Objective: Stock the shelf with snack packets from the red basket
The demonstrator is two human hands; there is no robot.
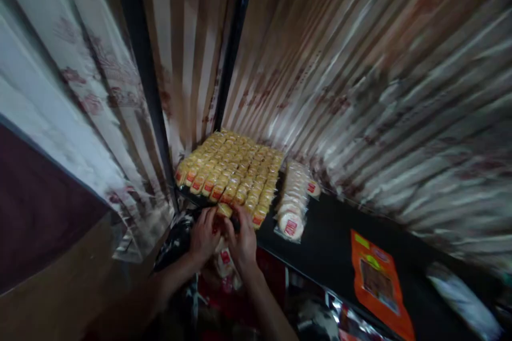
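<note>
Rows of small yellow cakes in clear wrappers with red labels (236, 165) cover the far left part of the black tabletop (324, 234). At their near edge, my left hand (205, 234) and my right hand (244, 240) come together around one yellow wrapped cake (224, 210). The fingers of both hands are bent onto its sides. Below and between my wrists, paler round packets with red labels (224, 258) show partly, blurred in the dim light. To the right of my right hand lies an overlapping row of white round packets (294, 200).
One more white packet (314, 188) lies behind the white row. Farther right are an orange pouch (378, 282) and a blurred whitish package (460, 298). Pleated plastic-covered curtains (304, 80) and dark upright poles (234, 42) border the table. Shiny packages (352, 319) sit below its front edge.
</note>
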